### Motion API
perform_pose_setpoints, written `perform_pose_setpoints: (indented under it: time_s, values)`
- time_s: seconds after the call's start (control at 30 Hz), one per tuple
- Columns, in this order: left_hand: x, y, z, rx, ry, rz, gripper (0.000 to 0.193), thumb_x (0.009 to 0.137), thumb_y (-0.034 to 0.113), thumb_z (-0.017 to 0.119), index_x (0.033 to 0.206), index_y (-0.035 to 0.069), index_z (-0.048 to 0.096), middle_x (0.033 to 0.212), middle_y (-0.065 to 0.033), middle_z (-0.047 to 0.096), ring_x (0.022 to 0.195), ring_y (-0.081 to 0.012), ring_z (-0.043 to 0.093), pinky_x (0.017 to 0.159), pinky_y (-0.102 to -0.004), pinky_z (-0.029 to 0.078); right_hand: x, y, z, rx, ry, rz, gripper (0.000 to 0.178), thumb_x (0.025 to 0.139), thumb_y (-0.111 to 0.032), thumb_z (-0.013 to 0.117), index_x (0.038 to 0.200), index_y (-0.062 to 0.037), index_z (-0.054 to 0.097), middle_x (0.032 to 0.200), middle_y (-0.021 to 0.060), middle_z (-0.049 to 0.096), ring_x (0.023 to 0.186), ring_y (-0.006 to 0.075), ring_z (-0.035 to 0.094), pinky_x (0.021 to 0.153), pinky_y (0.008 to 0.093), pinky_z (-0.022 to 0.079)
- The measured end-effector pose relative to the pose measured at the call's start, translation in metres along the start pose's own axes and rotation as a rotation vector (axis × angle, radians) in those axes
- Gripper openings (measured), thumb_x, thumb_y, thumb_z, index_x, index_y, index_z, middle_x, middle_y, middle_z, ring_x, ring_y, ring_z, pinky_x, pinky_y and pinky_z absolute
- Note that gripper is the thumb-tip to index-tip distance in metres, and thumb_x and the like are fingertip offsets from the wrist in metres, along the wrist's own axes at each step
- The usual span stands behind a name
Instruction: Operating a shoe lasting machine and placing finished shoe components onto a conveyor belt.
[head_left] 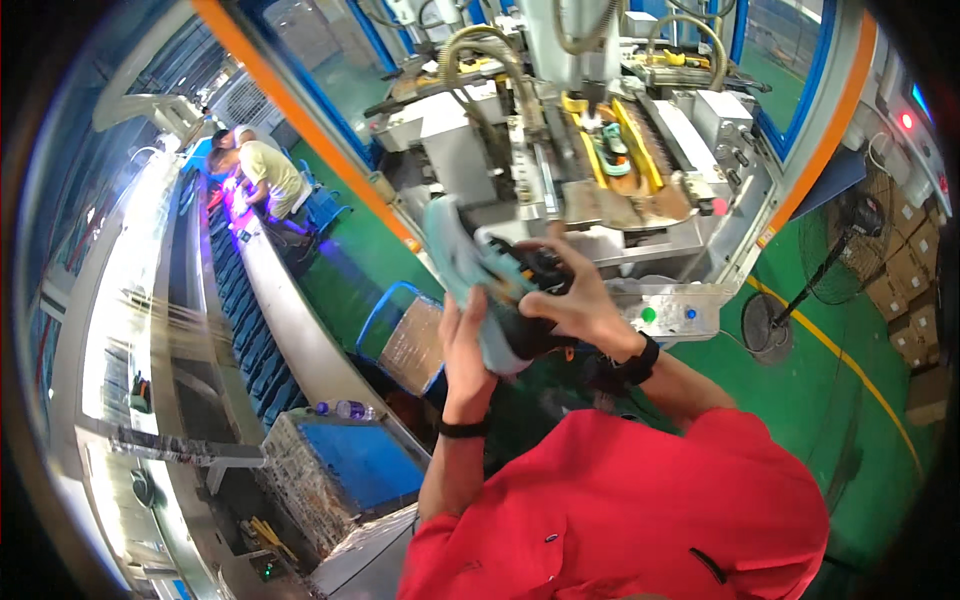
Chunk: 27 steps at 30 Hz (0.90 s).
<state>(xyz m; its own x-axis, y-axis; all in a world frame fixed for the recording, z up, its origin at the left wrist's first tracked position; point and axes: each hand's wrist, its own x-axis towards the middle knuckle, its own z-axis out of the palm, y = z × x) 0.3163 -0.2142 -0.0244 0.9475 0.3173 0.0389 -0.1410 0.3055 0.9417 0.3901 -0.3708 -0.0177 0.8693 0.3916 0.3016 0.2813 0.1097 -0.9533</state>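
Observation:
Both my hands hold a shoe (478,262) in front of the machine. It has a pale teal sole and a dark upper, and its edges are smeared by motion. My left hand (466,345) grips the sole side at its lower left. On the upper, my right hand (572,297) is closed around the dark part near the opening. Beyond the hands, a second shoe (612,150) in teal, black and orange sits between yellow guides (632,140) inside the machine (455,150).
To the left runs a conveyor (285,310), with people (262,170) working at its far end. A blue-framed cart (410,340) and a blue-topped box (355,460) stand nearer. At right are a floor fan (840,235), cartons (905,270) and an orange machine frame (822,130).

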Motion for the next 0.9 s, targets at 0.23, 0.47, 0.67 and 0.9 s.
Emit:
perform_pose_setpoints:
  time_s: [0.23,0.47,0.67,0.9]
  values:
    - [0.138,-0.091,0.119,0.097,-0.278,-0.307,0.059,0.101,0.041,0.051,0.144,0.003,0.039,0.130,-0.0094,0.055,0.114,-0.0157,0.054,0.093,-0.0296,0.045,0.002,0.048,-0.163,0.085,0.459,0.174,0.055,0.069,-0.010,0.077,0.121,-0.0024,0.060,0.109,0.0049,0.063,0.099,0.0121,0.058,0.089,0.0269,0.046]
    - [0.354,-0.237,0.164,0.764,-0.059,-0.038,0.065,0.078,0.037,0.078,0.120,-0.007,0.055,0.097,-0.0111,0.066,0.085,-0.0159,0.064,0.072,-0.0303,0.050,-0.019,0.049,-0.257,-0.065,0.844,0.094,0.053,0.074,-0.009,0.071,0.124,0.0000,0.057,0.108,0.0062,0.063,0.094,0.0125,0.060,0.086,0.0262,0.048]
    - [0.431,-0.284,0.211,1.056,0.006,0.030,0.076,0.070,0.034,0.080,0.123,-0.011,0.050,0.123,-0.0304,0.059,0.117,-0.0374,0.058,0.098,-0.0410,0.046,-0.040,0.034,-0.281,-0.187,1.148,0.183,0.058,0.073,-0.009,0.069,0.128,0.0029,0.054,0.110,0.0083,0.061,0.094,0.0150,0.060,0.085,0.0282,0.049]
    - [0.459,-0.286,0.211,1.082,-0.150,-0.267,0.057,0.069,0.015,0.079,0.115,-0.008,0.055,0.110,-0.0242,0.066,0.101,-0.0392,0.065,0.088,-0.0441,0.052,0.016,0.049,-0.312,-0.592,1.075,0.150,0.051,0.073,-0.004,0.067,0.123,0.0029,0.058,0.108,0.0072,0.064,0.092,0.0145,0.060,0.085,0.0289,0.049]
